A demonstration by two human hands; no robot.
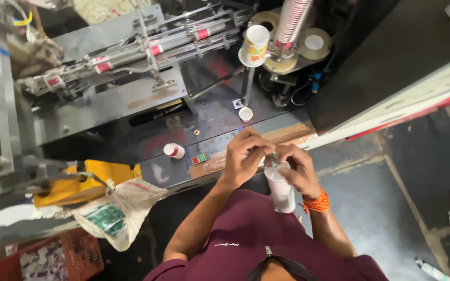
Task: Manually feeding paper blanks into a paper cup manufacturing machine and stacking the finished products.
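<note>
**Paper cups held in both hands at cup-forming machine**

Seen from above, standing at the front edge of the machine bed [131, 99]. Maroon shirt [251, 234] fills the lower frame.

Left hand [243, 156]: fingers bent and drawn together at the rim of a short stack of white paper cups [281, 190], thumb and fingertips pinched at the top edge. Exact item pinched too small to tell.

Right hand [300, 169]: wrapped around the upper part of the same stack, gripping it. Orange thread band [316, 203] on that wrist.

Stack located just in front of the chest, tilted slightly, mouth end up toward the hands, lower end against the shirt.

On the machine: one printed paper cup [256, 44] seated upright on a round turret plate, beside a tall nested column of cups [292, 21]. Small white cup [245, 114] lying on the dark bed below it. Red-topped button [173, 150] near the front panel, well left of the hands.

Lower left: white printed sack [118, 211] slumped over a yellow housing [79, 184]; red crate [53, 257] beneath. Grey floor [381, 208] at right.
</note>
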